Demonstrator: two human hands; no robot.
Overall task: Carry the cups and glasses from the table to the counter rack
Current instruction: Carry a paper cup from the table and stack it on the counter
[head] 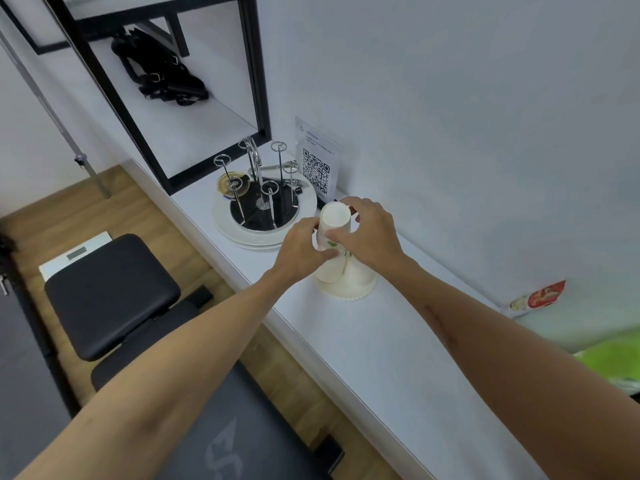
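Observation:
A stack of white paper cups (346, 275) stands upside down on the white counter (363, 341), with a green print on its side. My left hand (303, 249) grips the stack from the left. My right hand (369, 233) curls round the top cup (334, 216) from the right, thumb on its near side. Just behind and to the left stands the cup rack (265, 206), a round black-and-white base with several upright wire pegs. All the pegs are bare.
A QR code sign (317, 164) stands against the wall behind the rack. A black-framed shelf (194, 109) with a black bag sits at the counter's far end. A black padded bench (114, 292) is below the counter edge on the left. Green and red packaging (540, 296) lies at right.

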